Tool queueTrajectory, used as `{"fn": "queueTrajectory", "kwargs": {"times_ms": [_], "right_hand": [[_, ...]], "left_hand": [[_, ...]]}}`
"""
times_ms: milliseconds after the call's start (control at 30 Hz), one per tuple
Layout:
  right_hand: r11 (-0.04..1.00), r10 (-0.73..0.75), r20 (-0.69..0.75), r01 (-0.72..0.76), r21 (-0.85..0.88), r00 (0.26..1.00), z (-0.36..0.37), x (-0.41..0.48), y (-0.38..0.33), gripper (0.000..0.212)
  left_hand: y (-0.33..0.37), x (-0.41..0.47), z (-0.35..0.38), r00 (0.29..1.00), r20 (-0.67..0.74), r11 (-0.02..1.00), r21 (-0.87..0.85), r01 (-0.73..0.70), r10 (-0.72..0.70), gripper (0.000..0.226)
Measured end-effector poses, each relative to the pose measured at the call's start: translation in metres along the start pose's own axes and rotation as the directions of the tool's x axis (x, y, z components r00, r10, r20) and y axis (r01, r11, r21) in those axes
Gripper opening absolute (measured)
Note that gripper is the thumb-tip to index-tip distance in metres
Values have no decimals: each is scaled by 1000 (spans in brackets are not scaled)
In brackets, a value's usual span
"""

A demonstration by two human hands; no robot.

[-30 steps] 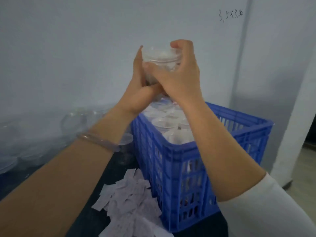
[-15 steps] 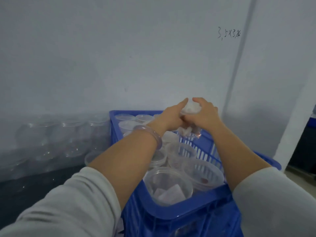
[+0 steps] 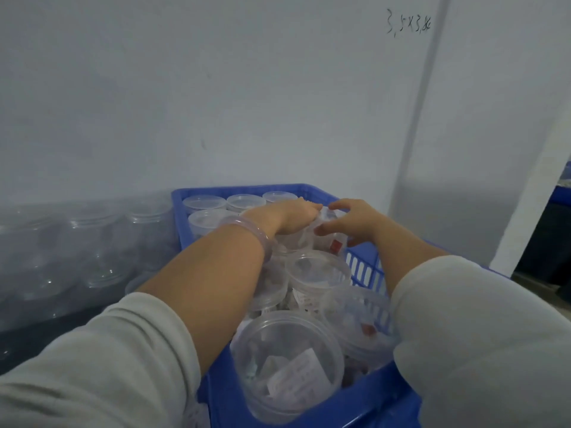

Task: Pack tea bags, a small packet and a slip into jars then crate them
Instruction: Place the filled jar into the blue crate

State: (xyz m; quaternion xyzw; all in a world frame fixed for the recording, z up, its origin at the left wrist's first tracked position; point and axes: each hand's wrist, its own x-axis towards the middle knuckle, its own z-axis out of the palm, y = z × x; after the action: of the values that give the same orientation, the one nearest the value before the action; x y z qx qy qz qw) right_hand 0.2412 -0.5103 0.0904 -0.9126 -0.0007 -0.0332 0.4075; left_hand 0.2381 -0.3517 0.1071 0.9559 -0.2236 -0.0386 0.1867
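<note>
A blue plastic crate (image 3: 364, 406) holds several clear lidded jars with tea bags, packets and slips inside. Both my hands reach to its far right part around one clear jar (image 3: 331, 242) with a red-marked packet inside. My left hand (image 3: 292, 216) lies over the jar's top and left side, fingers curved onto the lid. On the jar's right side is my right hand (image 3: 353, 223), its index finger arched over the lid and its thumb against the wall. The jar sits low among the other jars. A near jar (image 3: 287, 366) shows a white slip inside.
Rows of empty clear jars (image 3: 92, 242) stand on the dark table left of the crate, against the pale wall. A white pillar (image 3: 525, 180) and a dark gap with a blue edge lie to the right.
The jar was held high above the crate in both hands a second ago. It has come down into the crate's far right part, and my view has moved closer over the crate.
</note>
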Motion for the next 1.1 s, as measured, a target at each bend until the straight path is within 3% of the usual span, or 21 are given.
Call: {"fn": "queueTrajectory", "kwargs": {"times_ms": [133,300,500,700,833,933,1100], "right_hand": [[999,16,67,-14,-34,998,5,1,3,84],[998,32,145,-23,-61,989,10,-2,2,89],[979,99,258,-140,148,961,7,1,9,81],[975,124,241,-163,149,962,12,-1,2,59],[983,85,88,-98,155,992,18,-6,-5,30],[999,6,87,-10,44,996,20,-7,-8,28],[997,-16,115,8,75,993,18,-9,-3,42]], "left_hand": [[5,-3,-2,998,-54,972,231,52,-40,41],[5,-7,1,996,-74,972,224,67,-51,39],[4,-8,3,985,-127,979,157,132,-113,38],[-1,-7,2,984,-156,984,144,108,-86,38],[-3,-10,4,992,-125,985,164,46,-25,43],[-4,-10,6,989,-133,983,162,86,-65,43],[-7,-12,6,998,-67,987,162,8,3,40]]}}
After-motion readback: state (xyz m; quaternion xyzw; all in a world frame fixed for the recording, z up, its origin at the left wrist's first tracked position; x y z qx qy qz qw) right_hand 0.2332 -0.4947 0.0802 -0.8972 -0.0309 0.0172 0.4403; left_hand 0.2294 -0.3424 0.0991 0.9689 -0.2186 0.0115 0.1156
